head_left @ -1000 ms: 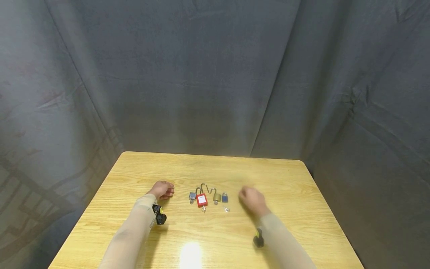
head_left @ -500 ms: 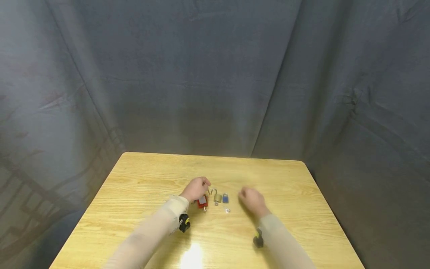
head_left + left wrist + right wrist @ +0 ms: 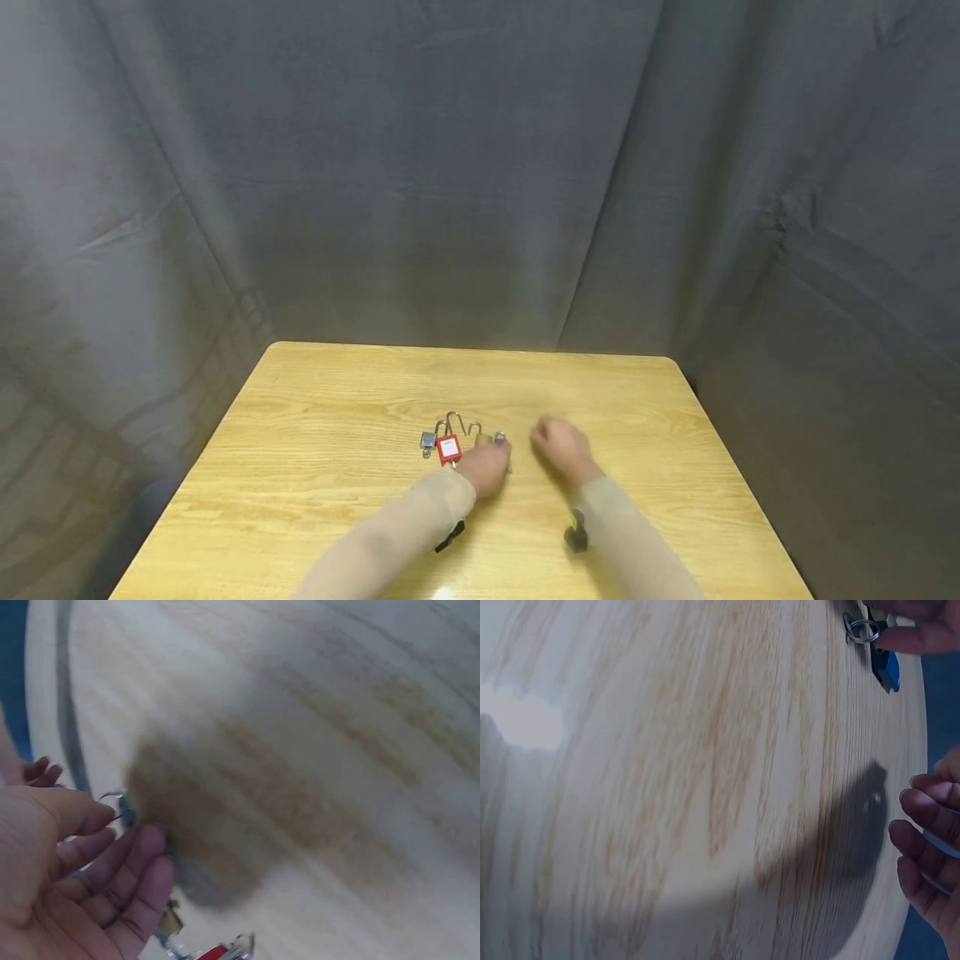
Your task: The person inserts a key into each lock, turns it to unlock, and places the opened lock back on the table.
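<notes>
My left hand [image 3: 486,467] reaches over the brass padlock [image 3: 483,439], partly covering it. Beside its fingertips is the blue padlock [image 3: 500,438], its body mostly hidden. In the right wrist view, the left thumb and fingers pinch a small key ring [image 3: 863,631] in front of the blue padlock [image 3: 886,673]. The red padlock [image 3: 448,448] with a white label and the small silver padlock [image 3: 427,440] lie left of that hand; their shackles stand open. My right hand [image 3: 564,448] rests to the right, fingers loosely curled and holding nothing.
All the padlocks lie near the middle of a light wooden table [image 3: 337,383]. Grey curtains [image 3: 450,208] hang behind it and on both sides. Each wrist carries a small black camera.
My left hand has moved from the table's left side, across the silver and red padlocks, then right and nearer to the keys by the blue padlock. The right hand has stayed in place.
</notes>
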`<move>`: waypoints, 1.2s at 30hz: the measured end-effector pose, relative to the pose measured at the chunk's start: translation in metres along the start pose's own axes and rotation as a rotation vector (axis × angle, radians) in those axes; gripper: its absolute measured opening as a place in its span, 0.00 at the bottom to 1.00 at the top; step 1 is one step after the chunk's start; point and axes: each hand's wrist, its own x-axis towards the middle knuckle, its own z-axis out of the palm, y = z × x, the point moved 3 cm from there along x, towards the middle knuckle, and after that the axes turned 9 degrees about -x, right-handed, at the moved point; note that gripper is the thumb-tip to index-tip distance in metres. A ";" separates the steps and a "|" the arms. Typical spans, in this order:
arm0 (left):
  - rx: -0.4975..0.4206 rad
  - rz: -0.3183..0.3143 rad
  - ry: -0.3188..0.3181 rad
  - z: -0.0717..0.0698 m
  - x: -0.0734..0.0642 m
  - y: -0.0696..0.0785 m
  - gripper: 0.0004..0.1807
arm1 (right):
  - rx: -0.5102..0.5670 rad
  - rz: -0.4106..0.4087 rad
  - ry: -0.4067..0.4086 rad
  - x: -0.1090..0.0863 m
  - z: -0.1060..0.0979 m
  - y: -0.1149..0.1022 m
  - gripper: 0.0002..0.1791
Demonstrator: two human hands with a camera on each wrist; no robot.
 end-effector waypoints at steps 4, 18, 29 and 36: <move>0.049 0.013 0.033 0.014 0.005 0.000 0.08 | 0.025 0.023 -0.001 0.001 0.001 -0.002 0.11; -0.107 0.012 -0.093 0.000 -0.003 -0.006 0.14 | 0.038 0.010 -0.002 0.001 0.002 -0.006 0.11; -0.707 -0.015 -0.030 -0.053 -0.008 -0.027 0.07 | 0.007 -0.023 0.022 0.001 0.001 -0.005 0.11; -1.223 -0.153 0.039 -0.070 -0.007 -0.049 0.13 | 0.107 0.035 -0.019 -0.001 0.003 -0.006 0.12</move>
